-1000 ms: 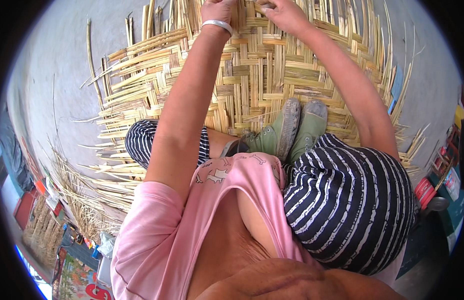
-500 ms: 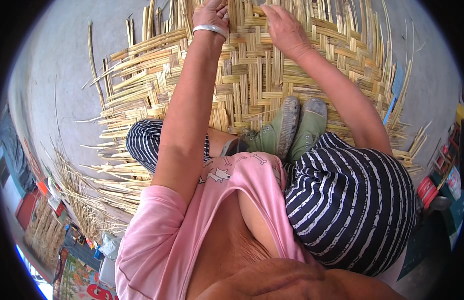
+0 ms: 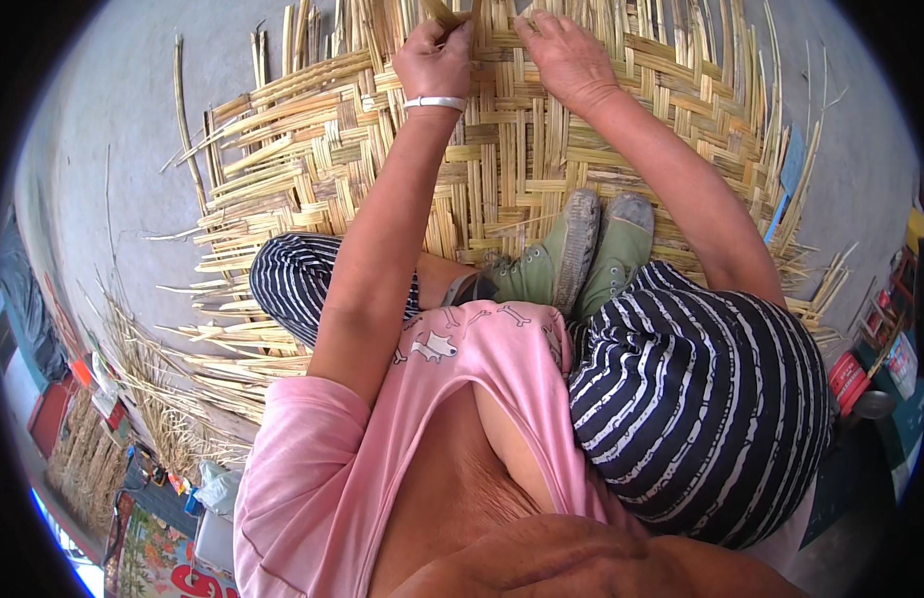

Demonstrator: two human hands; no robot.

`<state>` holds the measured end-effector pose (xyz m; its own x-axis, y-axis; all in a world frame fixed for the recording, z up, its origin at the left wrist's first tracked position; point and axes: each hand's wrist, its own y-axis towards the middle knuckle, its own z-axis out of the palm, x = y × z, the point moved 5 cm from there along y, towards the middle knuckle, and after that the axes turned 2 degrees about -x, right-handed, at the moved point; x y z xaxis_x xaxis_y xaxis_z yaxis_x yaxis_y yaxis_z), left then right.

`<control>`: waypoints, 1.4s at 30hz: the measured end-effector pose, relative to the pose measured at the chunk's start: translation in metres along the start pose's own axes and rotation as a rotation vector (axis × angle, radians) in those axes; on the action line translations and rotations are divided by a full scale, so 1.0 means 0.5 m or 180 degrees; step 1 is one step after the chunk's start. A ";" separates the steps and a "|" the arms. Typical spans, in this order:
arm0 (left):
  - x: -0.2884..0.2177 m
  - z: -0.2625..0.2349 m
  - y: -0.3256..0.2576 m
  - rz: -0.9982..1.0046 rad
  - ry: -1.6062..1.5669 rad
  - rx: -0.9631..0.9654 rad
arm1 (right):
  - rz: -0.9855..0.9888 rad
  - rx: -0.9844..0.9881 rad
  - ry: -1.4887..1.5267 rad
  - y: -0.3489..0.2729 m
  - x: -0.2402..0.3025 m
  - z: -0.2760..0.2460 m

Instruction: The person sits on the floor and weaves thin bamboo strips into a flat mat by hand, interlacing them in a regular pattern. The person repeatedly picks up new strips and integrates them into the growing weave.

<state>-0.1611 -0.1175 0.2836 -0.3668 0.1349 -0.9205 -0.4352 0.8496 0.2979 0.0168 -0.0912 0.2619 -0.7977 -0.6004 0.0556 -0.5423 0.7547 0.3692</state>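
Note:
A large woven mat [image 3: 487, 164] of flat, straw-coloured reed strips lies on the floor in front of me. My left hand [image 3: 434, 62], with a pale bangle at the wrist, is closed at the far side of the mat. It pinches some reed strips [image 3: 444, 12] that bend up from the weave. Beside it on the right, my right hand [image 3: 570, 65] lies palm down on the mat, fingers stretched forward and slightly apart. Its fingertips touch the weave near the top edge of the view. The strips' far ends are cut off by that edge.
My green shoes [image 3: 562, 254] rest on the mat's near part. Loose strip ends fan out along both sides. A blue flat strip [image 3: 792, 159] lies at the right edge. Dry stalks [image 3: 153, 379] are heaped at left; a red container [image 3: 849, 382] stands at far right.
My left hand has drawn back slightly toward me and to the right, raising strips that now show bent up in its fingers. My right hand has barely moved.

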 end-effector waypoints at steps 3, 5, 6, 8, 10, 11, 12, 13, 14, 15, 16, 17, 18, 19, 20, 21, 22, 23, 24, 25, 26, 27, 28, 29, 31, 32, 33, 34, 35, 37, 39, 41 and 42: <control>0.007 -0.013 -0.011 -0.0061 -0.0301 -0.0305 | -0.0039 -0.0071 0.0032 -0.001 0.010 -0.010; 0.016 -0.014 -0.008 -0.0241 -0.0629 -0.0246 | -0.0076 -0.0159 0.0027 0.000 0.011 -0.014; 0.017 -0.013 -0.005 -0.0320 -0.0790 -0.0213 | -0.0121 -0.0274 0.0012 -0.002 0.008 -0.013; 0.011 -0.019 0.001 -0.0601 -0.1184 -0.0159 | -0.0163 -0.0361 0.0103 -0.004 -0.005 0.000; -0.010 -0.034 0.013 -0.0759 -0.1601 -0.0078 | -0.0150 -0.0300 0.0310 0.000 -0.031 0.021; -0.018 -0.075 0.024 -0.0763 -0.1789 -0.0110 | -0.0170 -0.0137 0.0388 0.010 -0.014 0.002; -0.032 -0.118 0.032 -0.0765 -0.1977 -0.0150 | -0.0201 0.0032 0.0466 0.017 0.009 -0.046; -0.064 -0.145 0.042 -0.0626 -0.2110 -0.0089 | -0.0196 0.0198 0.0506 0.024 0.019 -0.080; -0.039 -0.183 0.063 -0.0664 -0.1943 -0.0157 | -0.0235 0.0138 0.0513 0.037 0.025 -0.098; -0.053 -0.205 0.075 -0.0554 -0.1929 -0.0202 | -0.0231 0.0093 0.0500 0.045 0.020 -0.107; -0.068 -0.226 0.086 -0.0443 -0.1914 -0.0250 | -0.0229 0.0047 0.0489 0.055 0.020 -0.114; -0.072 -0.256 0.094 -0.0437 -0.2042 -0.0332 | -0.0411 -0.0030 0.0665 0.072 0.034 -0.121; -0.060 -0.277 0.109 -0.0541 -0.2130 -0.0327 | -0.0559 -0.0094 0.0830 0.093 0.045 -0.123; -0.044 -0.296 0.119 -0.0717 -0.2112 -0.0384 | -0.0706 -0.0160 0.0995 0.116 0.061 -0.126; -0.041 -0.313 0.121 -0.0897 -0.2073 -0.0462 | -0.0867 -0.0222 0.1183 0.135 0.085 -0.134; -0.043 -0.317 0.122 -0.0991 -0.2052 -0.0413 | -0.0536 0.0493 0.1381 0.155 0.112 -0.159; -0.046 -0.319 0.123 -0.1086 -0.2030 -0.0359 | -0.0502 0.0693 0.1400 0.171 0.123 -0.148; -0.032 -0.316 0.123 -0.1202 -0.2048 -0.0297 | -0.0455 0.0917 0.1381 0.189 0.135 -0.134; -0.022 -0.306 0.127 -0.1252 -0.2034 -0.0119 | -0.0404 0.1141 0.1361 0.201 0.151 -0.123; -0.011 -0.292 0.136 -0.1301 -0.2019 0.0061 | 0.0101 0.1723 0.1296 0.209 0.143 -0.110; -0.001 -0.286 0.142 -0.1329 -0.1994 0.0200 | 0.0250 0.1683 0.1409 0.218 0.145 -0.107; 0.003 -0.265 0.152 -0.1450 -0.1938 0.0326 | 0.0420 0.1634 0.1524 0.223 0.136 -0.105; 0.008 -0.228 0.148 -0.1527 -0.1981 0.0625 | 0.0588 0.1582 0.1636 0.226 0.128 -0.101; 0.035 -0.216 0.164 -0.1496 -0.1348 0.0902 | 0.0966 0.1502 0.2028 0.220 0.118 -0.090; 0.065 -0.201 0.195 -0.0616 -0.0247 0.1018 | 0.0922 0.1285 0.2219 0.222 0.116 -0.079; 0.093 -0.184 0.210 -0.0469 -0.0036 0.1025 | 0.0929 0.1175 0.2304 0.221 0.109 -0.069; 0.110 -0.173 0.227 -0.0318 0.0191 0.1018 | 0.0741 0.0898 0.2212 0.223 0.104 -0.060; 0.128 -0.166 0.237 -0.0168 0.0419 0.1006 | 0.0550 0.0621 0.2118 0.224 0.100 -0.048; 0.099 -0.133 0.230 -0.0521 0.0433 0.1207 | 0.0459 0.0352 0.1984 0.216 0.076 -0.031; 0.029 -0.128 0.214 -0.1340 0.0568 0.1280 | 0.0666 0.0263 0.2122 0.208 0.065 -0.025; 0.042 -0.148 0.222 -0.1265 0.1089 0.1200 | 0.0761 0.0244 0.2237 0.209 0.077 -0.033; 0.085 -0.156 0.246 -0.0279 0.1947 0.1069 | 0.0844 0.0297 0.2280 0.211 0.085 -0.041; 0.089 -0.151 0.248 -0.0086 0.2090 0.1053 | 0.0884 0.0300 0.2313 0.210 0.083 -0.039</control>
<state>-0.2934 -0.0449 0.2988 -0.8215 -0.1334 -0.5544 -0.2183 0.9717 0.0897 -0.0679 -0.0420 0.3208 -0.5525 -0.3843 0.7396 -0.3942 0.9023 0.1743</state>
